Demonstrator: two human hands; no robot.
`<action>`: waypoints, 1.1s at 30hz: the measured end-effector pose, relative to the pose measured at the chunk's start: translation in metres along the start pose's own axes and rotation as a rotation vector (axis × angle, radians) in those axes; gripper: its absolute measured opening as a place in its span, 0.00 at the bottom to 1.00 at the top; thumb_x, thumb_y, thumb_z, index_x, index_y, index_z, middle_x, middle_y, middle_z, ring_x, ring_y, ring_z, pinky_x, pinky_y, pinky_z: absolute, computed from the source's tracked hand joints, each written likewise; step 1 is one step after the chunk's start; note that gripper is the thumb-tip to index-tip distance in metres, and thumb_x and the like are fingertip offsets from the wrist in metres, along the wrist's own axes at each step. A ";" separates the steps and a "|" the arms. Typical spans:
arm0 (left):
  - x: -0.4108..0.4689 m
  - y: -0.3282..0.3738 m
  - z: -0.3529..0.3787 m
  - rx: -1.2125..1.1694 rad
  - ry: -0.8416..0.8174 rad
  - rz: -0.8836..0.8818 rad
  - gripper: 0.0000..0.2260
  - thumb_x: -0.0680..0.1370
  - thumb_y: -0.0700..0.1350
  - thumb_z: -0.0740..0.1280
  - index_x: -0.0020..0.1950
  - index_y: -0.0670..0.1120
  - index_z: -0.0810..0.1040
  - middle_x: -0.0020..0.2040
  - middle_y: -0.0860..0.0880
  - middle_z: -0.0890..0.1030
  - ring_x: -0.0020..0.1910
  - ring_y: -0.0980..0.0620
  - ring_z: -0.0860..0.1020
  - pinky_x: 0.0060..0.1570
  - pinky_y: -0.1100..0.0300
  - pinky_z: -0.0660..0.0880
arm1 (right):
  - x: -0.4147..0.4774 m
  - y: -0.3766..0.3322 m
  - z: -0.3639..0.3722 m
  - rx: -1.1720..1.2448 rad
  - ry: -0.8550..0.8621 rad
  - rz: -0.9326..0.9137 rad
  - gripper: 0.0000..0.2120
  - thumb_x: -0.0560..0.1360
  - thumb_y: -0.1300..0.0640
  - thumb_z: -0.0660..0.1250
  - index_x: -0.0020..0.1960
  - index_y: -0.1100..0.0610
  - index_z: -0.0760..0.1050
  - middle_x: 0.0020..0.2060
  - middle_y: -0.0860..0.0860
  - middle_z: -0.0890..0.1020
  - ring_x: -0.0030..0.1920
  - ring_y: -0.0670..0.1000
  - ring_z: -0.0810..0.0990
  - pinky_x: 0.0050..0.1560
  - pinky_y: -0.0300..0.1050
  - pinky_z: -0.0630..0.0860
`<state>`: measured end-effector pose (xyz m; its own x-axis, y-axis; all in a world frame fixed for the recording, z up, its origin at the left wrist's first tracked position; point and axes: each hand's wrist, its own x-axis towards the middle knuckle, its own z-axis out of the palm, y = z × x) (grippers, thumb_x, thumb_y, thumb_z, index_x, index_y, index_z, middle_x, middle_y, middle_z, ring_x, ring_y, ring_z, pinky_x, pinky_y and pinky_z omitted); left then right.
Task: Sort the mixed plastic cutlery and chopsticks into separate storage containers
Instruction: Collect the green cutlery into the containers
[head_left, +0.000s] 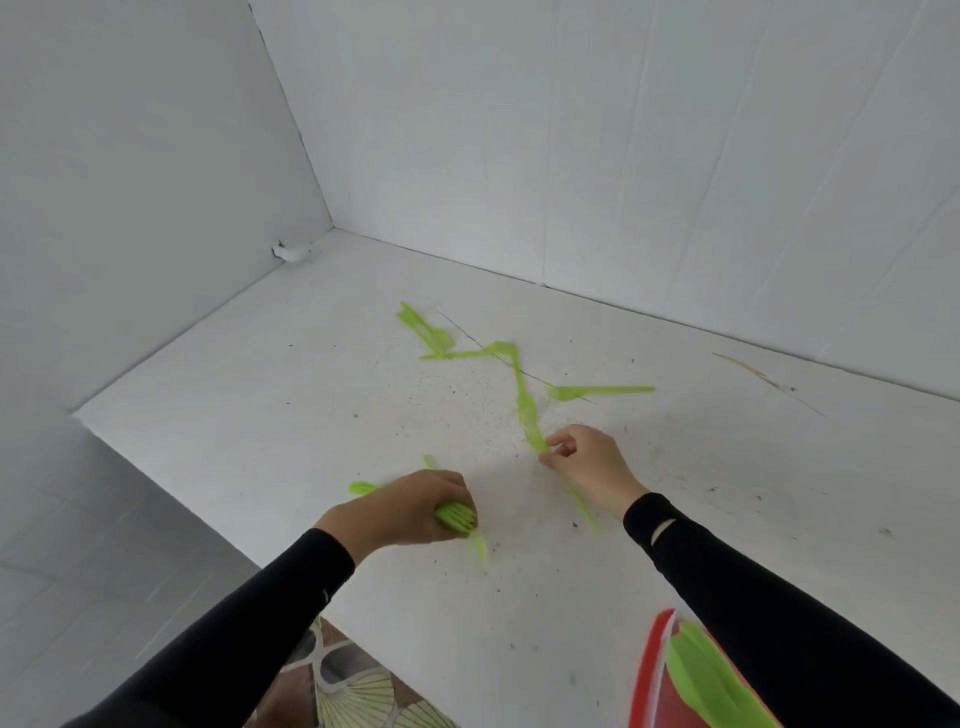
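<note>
Zero text to read
No lettering, brand or number legible on the green cutlery, red container or white table.

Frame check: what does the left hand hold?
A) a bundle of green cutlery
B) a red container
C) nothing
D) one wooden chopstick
A: the left hand grips a bundle of green cutlery, fingers curled round it; the right hand pinches a single green piece.
</note>
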<state>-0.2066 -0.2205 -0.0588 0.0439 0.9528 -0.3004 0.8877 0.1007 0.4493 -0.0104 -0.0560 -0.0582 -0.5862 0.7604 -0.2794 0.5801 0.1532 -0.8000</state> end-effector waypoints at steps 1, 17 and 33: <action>0.003 -0.003 -0.004 -0.028 0.058 0.006 0.08 0.75 0.46 0.73 0.53 0.49 0.81 0.49 0.55 0.79 0.48 0.56 0.77 0.52 0.58 0.73 | 0.001 -0.006 0.007 0.045 -0.014 -0.005 0.13 0.75 0.56 0.72 0.58 0.58 0.77 0.45 0.49 0.79 0.45 0.46 0.77 0.43 0.35 0.71; 0.048 -0.019 -0.077 -1.427 0.507 -0.268 0.18 0.75 0.54 0.72 0.50 0.38 0.78 0.40 0.43 0.79 0.42 0.46 0.80 0.44 0.56 0.79 | 0.027 -0.112 0.061 0.226 -0.076 -0.275 0.09 0.80 0.49 0.66 0.58 0.49 0.79 0.44 0.42 0.81 0.39 0.45 0.77 0.47 0.42 0.78; 0.135 -0.062 -0.112 -0.604 0.581 -0.289 0.08 0.75 0.47 0.73 0.46 0.43 0.79 0.37 0.47 0.79 0.32 0.52 0.75 0.31 0.64 0.74 | 0.091 0.010 0.002 -0.648 0.330 -0.141 0.16 0.77 0.66 0.61 0.62 0.56 0.76 0.57 0.53 0.78 0.58 0.58 0.74 0.56 0.49 0.68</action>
<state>-0.3076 -0.0656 -0.0329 -0.5300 0.8451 -0.0698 0.4275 0.3373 0.8387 -0.0592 0.0135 -0.0929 -0.5383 0.8407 0.0586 0.7894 0.5274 -0.3143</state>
